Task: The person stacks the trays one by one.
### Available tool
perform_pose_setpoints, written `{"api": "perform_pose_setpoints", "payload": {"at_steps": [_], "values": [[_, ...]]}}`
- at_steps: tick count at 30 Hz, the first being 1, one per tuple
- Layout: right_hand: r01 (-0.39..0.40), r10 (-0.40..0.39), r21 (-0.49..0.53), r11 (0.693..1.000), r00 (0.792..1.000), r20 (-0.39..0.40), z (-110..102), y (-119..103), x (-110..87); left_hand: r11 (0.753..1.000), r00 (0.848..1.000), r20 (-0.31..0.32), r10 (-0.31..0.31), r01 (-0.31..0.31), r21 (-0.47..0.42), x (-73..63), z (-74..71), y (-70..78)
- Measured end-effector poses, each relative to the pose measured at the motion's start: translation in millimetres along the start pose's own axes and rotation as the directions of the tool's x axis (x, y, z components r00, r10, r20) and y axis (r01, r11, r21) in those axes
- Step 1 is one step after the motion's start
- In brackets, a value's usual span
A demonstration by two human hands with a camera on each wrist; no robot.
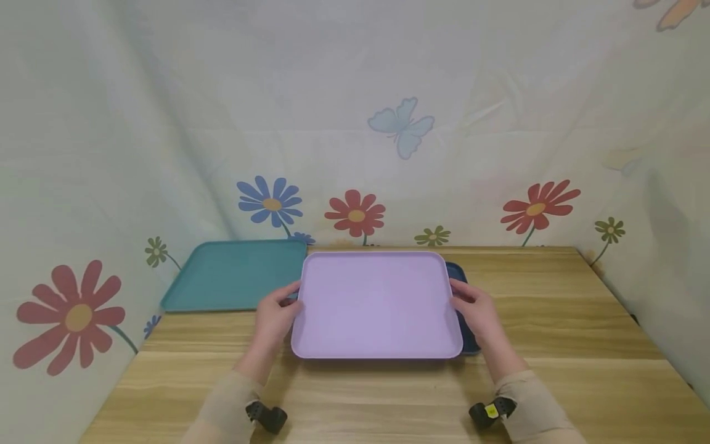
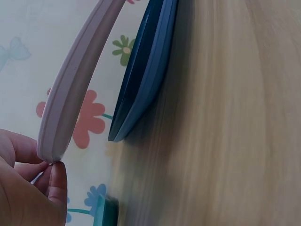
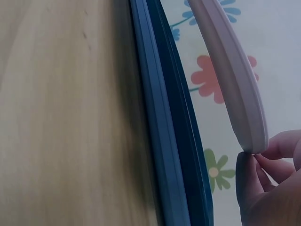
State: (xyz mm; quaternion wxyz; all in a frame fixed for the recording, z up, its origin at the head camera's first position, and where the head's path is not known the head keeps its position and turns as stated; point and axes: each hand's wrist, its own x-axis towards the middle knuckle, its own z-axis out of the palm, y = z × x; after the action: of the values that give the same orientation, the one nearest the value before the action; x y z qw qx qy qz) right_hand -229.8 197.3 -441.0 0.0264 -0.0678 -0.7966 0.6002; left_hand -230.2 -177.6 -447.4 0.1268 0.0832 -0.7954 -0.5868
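A light purple rectangular tray [image 1: 377, 305] is held level between both hands, raised above a dark blue tray [image 1: 468, 333]. My left hand [image 1: 275, 317] pinches its left edge between thumb and fingers, and my right hand [image 1: 476, 310] pinches the right edge. A gap shows between the purple tray [image 2: 70, 84] and the dark blue tray [image 2: 141, 80] in the left wrist view. The right wrist view shows the same gap. In the head view, most of the dark blue tray is hidden under the purple one; whether it is a single tray I cannot tell.
A teal tray [image 1: 238, 274] lies at the back left of the wooden table [image 1: 377, 401], near my left hand. Behind the table hangs a pale curtain [image 1: 333, 154] printed with flowers and butterflies.
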Motion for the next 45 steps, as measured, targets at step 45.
{"api": "perform_pose_setpoints", "payload": {"at_steps": [45], "values": [[-0.014, 0.013, -0.031, 0.999, 1.0, -0.026, -35, 12, 29.2, 1.0, 1.0, -0.004, -0.023, 0.023, 0.004, 6.0, 57.1, 2.4]]}}
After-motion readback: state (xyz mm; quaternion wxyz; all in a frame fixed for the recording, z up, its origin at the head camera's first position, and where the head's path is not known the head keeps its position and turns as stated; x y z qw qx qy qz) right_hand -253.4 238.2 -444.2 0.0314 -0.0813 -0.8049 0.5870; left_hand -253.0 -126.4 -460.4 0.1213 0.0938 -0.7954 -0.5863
